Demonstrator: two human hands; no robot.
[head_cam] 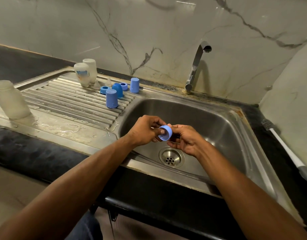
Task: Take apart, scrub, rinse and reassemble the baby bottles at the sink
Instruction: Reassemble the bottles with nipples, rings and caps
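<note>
You hold the blue collar ring (165, 133) over the sink (218, 122) so drips fall in: left hand (145, 129) grips it, a fingertip inside, right hand (185, 140) pinching its far side. Washed bottles (85, 73) drain upturned left of the sink.

Lighting is dim and warm, coming from above. Soft glare streaks the marble wall (149, 23) and the sink (218, 122) basin. The tap (197, 66) casts a shadow on the wall behind it. Wide-angle distortion bends the counter (27, 149) edges. Focus is sharp centrally, softer toward the corners.
</note>
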